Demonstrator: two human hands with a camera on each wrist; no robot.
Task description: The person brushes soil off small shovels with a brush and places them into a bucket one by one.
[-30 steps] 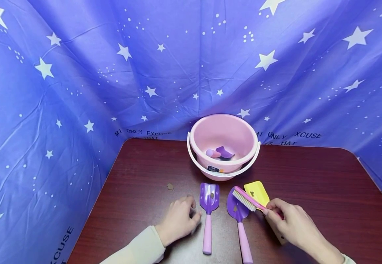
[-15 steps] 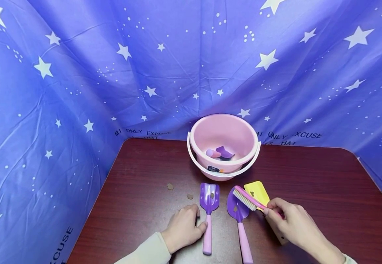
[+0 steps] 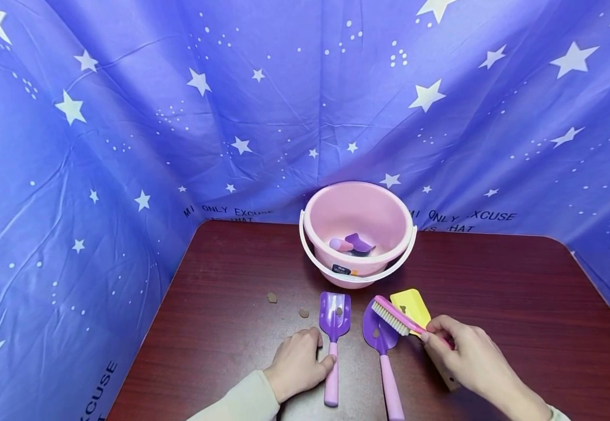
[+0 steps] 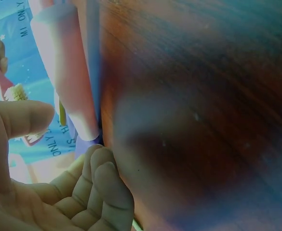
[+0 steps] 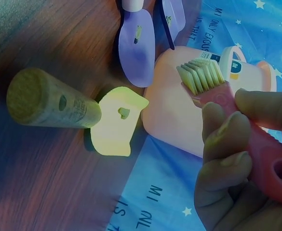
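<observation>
My right hand (image 3: 470, 356) holds a pink-handled brush (image 3: 402, 317) with pale bristles above the tools; the right wrist view shows fingers and thumb round its handle (image 5: 268, 161). My left hand (image 3: 296, 362) rests low over the table, fingers loosely bent, thumb at the pink handle (image 3: 331, 383) of a square purple shovel (image 3: 334, 313). In the left wrist view a gap shows between thumb and fingers, with the handle (image 4: 66, 72) beyond. A rounded purple shovel (image 3: 373, 327) lies partly under the brush. A yellow shovel (image 3: 412, 307) with a wooden handle (image 5: 54, 98) lies farther right.
A pink bucket (image 3: 357, 204) with a white handle stands at the back, a small purple tool (image 3: 358, 242) inside. Two brown pieces lie on the table (image 3: 220, 275), one nearer (image 3: 304, 313) and one farther left (image 3: 272, 297). Brown bits also sit on the shovels.
My left hand has moved right and nearer to me, to the square shovel's handle. A brown piece now shows on the table where it was. The right hand and brush stay put.
</observation>
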